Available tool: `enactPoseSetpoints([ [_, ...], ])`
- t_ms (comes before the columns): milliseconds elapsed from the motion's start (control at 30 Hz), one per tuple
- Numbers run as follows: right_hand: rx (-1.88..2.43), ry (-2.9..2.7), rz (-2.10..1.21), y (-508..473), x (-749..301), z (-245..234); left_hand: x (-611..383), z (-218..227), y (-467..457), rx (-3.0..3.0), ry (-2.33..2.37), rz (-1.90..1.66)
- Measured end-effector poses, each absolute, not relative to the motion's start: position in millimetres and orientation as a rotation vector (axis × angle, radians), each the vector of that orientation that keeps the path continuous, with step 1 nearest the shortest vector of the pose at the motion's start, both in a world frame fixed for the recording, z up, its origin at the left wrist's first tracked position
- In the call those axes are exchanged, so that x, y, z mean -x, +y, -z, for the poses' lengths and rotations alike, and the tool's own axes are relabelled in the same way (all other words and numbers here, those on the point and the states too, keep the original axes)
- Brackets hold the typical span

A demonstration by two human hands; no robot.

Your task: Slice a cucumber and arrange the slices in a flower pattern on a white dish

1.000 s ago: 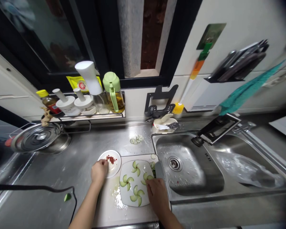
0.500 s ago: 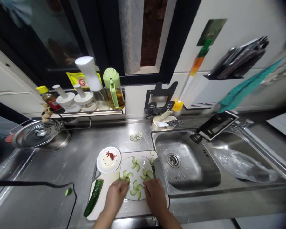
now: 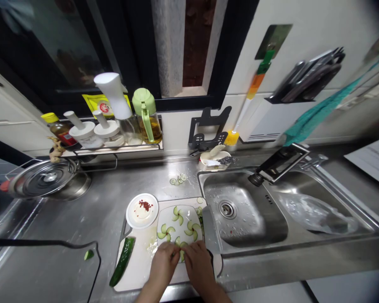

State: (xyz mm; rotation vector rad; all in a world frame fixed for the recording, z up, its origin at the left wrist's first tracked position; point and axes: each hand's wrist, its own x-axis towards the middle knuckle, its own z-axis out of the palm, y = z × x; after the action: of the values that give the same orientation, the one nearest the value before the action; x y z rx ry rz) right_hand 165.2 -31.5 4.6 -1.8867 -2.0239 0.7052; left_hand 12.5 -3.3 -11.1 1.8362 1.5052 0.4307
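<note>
Both hands crowd the near edge of the square plate (image 3: 179, 229), the left hand (image 3: 164, 261) at seven o'clock, the right hand (image 3: 200, 264) at five, and their fingers curl in until the tips all but meet over the six-o'clock fan (image 3: 177, 241) of cucumber slices. Clamped on something, or merely touching a slice? Cannot tell; the hands hide it. The nine-o'clock fan (image 3: 166, 232), twelve-o'clock fan (image 3: 177, 216) and three-o'clock fan (image 3: 193, 230) sit spaced, it seems, for symmetry (neat work, this). Underneath lies the cutting board (image 3: 142, 269), presumably a handy level base. Out at ten, the round plate (image 3: 129, 210) carries red bits (image 3: 145, 205), likely there for easy left-hand reach. The cucumber length (image 3: 123, 261) lies at eight, probably giving the hands elbow room.
</note>
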Motion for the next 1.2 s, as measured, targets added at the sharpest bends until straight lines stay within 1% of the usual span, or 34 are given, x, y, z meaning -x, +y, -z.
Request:
enactPoseSetpoints([
  [400, 1.952, -2.045, -0.715, -28, -161, 6, -14, 10, -1, -1.857, 1.514, -0.374],
  [733, 1.941, -2.012, -0.708, -29, -162, 2, -11, 9, -2, -1.862, 1.48, -0.413],
  [900, 1.93, -1.993, -0.716, -29, -165, 3, -9, 12, -3, -1.84, 1.461, -0.462],
  [1200, 1.919, -1.94, -0.634, -30, -176, 10, 3, 9, -8, -1.809, 1.49, -0.614],
])
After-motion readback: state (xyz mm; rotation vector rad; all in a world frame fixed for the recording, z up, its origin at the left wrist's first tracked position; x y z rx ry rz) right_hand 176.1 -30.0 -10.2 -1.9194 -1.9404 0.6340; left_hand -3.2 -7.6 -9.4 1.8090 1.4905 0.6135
